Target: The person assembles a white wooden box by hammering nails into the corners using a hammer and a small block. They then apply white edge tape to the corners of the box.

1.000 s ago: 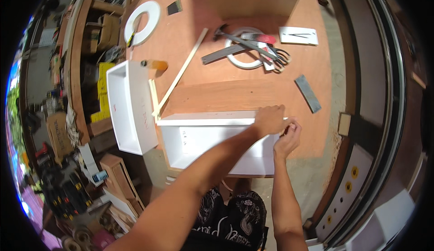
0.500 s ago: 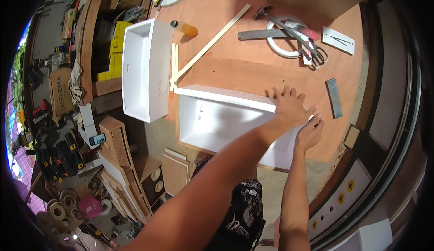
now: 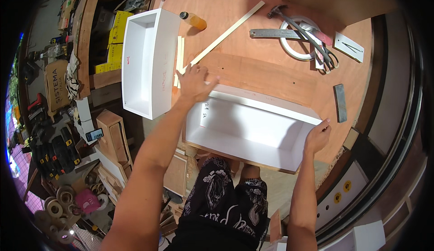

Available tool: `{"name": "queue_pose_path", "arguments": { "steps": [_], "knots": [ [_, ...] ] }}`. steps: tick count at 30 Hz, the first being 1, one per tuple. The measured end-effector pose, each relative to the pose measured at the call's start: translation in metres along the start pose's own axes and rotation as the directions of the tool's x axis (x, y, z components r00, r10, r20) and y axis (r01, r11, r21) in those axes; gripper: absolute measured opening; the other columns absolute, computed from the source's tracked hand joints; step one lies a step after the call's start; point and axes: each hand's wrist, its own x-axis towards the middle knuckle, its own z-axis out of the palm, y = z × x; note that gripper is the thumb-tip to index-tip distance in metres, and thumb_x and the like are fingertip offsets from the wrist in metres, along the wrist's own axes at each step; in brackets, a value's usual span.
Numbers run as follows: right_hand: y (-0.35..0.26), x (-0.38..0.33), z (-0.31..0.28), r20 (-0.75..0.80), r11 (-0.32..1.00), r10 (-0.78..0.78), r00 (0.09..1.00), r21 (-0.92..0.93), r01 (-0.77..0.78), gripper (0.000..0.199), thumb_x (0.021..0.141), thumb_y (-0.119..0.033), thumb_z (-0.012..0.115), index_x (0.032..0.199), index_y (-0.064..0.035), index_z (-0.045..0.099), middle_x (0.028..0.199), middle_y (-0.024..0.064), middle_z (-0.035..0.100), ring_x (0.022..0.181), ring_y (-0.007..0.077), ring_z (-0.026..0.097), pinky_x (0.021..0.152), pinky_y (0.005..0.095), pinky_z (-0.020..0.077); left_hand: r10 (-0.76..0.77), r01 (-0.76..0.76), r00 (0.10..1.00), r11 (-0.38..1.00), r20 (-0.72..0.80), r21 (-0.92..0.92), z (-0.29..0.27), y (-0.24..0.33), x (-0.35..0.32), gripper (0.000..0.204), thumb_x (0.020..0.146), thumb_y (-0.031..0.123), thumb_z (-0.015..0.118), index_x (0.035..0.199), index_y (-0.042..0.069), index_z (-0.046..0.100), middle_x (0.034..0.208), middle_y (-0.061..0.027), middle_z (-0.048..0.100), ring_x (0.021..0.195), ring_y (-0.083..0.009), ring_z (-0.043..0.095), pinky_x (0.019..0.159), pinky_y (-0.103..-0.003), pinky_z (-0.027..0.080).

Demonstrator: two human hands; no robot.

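Note:
An open white drawer-like box lies at the near edge of the wooden table, its hollow side toward me. My left hand rests over its far left corner with the fingers spread. At the far right corner my right hand has its fingers bent round the box's edge. Just beyond my left fingertips are short pale edging strips and the lower end of a long pale strip slanting across the table. A second white box stands to the left of my left hand.
A bottle of orange liquid stands behind the strips. A hammer, a steel ruler, scissors and a white tape roll lie together at the back right. A grey bar lies near the right edge. Shelves of yellow boxes line the left.
My left hand has moved from the box's far right corner to its far left corner. My right hand stays at the right corner. The whole view has shifted slightly.

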Motion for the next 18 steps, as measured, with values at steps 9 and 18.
{"name": "queue_pose_path", "arguments": {
  "steps": [9, 18],
  "knots": [
    [0.0, 0.006, 0.002, -0.057, 0.998, -0.055, 0.997, -0.039, 0.053, 0.069, 0.113, -0.055, 0.04, 0.106, 0.005, 0.074, 0.098, 0.0275, 0.076, 0.093, 0.0475, 0.07, 0.086, 0.0547, 0.0532, 0.008, 0.026, 0.989, 0.973, 0.149, -0.229, 0.004, -0.02, 0.021, 0.076, 0.093, 0.066, 0.067, 0.143, 0.008, 0.065, 0.133, -0.0136, 0.071, 0.121, -0.0322, 0.067, 0.106, -0.047, 0.053],
    [-0.005, 0.004, 0.001, 0.055, 0.997, -0.019, 0.998, -0.07, 0.023, 0.071, 0.103, -0.064, 0.059, 0.109, 0.0051, 0.073, 0.095, 0.0225, 0.077, 0.096, 0.0389, 0.074, 0.088, 0.0496, 0.055, -0.21, 0.192, 0.978, 0.892, 0.002, -0.409, 0.005, -0.015, 0.02, 0.057, 0.092, 0.046, 0.073, 0.128, 0.002, 0.071, 0.114, -0.0157, 0.075, 0.107, -0.0335, 0.069, 0.096, -0.046, 0.055]
  ]
}}
